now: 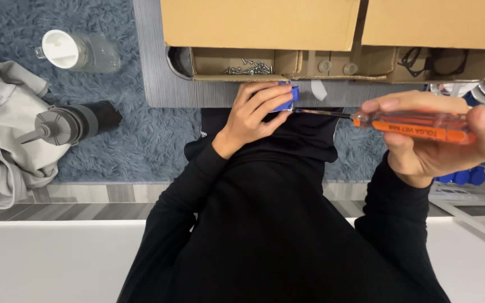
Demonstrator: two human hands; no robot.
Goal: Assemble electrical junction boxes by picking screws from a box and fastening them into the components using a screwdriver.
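**Screwdriver Tip Against the Blue Part**

My left hand [251, 112] held a small blue plastic part [288, 98] just in front of the grey desk [158, 67], fingers [265, 100] curled over it and pinching it against my thumb, so that only its right end showed. My right hand [439, 137] gripped a screwdriver [416, 126] with a clear orange handle, fingers pressed together around the handle and my thumb lying along its top. The thin metal shaft ran level to the left, and its tip met the blue part at the edge of my left fingers.

Both hands hovered above my lap, my black sleeves reaching up toward them. On the desk stood two cardboard boxes [259, 22] side by side, with a low cardboard tray [242, 76] beneath; one compartment held a heap of small silver screws [249, 69], the next a couple of round washers [337, 67], and another some dark rings [433, 59]. A pile of blue pieces [461, 177] lay under my right wrist. On the shaggy blue rug [7, 22] to the left lay a clear bottle with a white cap [77, 51], a dark bottle with a grey spout [65, 124], and a crumpled grey garment [1, 134].
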